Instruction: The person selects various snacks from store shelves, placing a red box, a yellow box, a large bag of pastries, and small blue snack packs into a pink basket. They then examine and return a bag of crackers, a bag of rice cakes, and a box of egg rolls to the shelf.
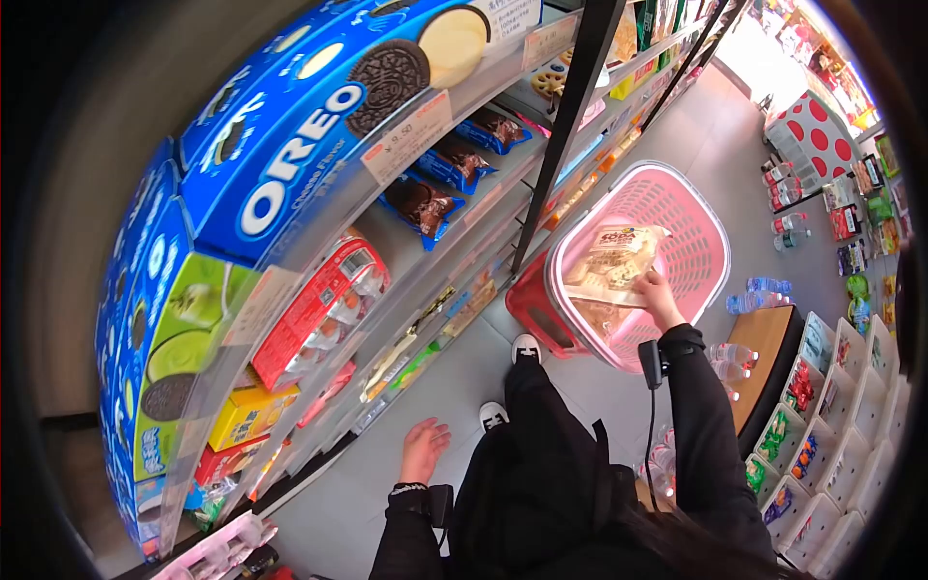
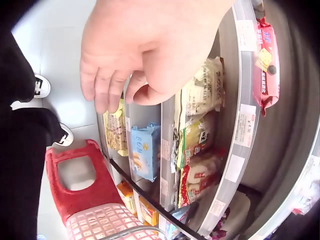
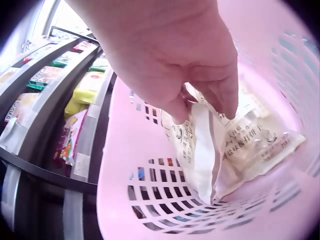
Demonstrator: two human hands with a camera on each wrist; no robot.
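Note:
My right hand [image 1: 659, 293] reaches into a pink shopping basket [image 1: 715, 227] and pinches the edge of a cream snack packet [image 1: 609, 266]. In the right wrist view the right hand [image 3: 205, 105] has thumb and fingers curled on the packet [image 3: 245, 150], which lies tilted against the pink basket's wall [image 3: 130, 170]; a second pale packet lies beneath it. My left hand [image 1: 423, 447] hangs low beside the bottom shelves, holding nothing. In the left wrist view the left hand [image 2: 120, 92] is relaxed with fingers loosely bent, above shelved snack bags [image 2: 200, 135].
A red basket [image 1: 530, 307] sits under the pink one on the grey floor. Tall shelves on the left carry blue Oreo boxes [image 1: 290, 155] and packets. Water bottles [image 1: 764, 295], a wooden stand [image 1: 768, 343] and white snack bins [image 1: 836, 406] line the right side.

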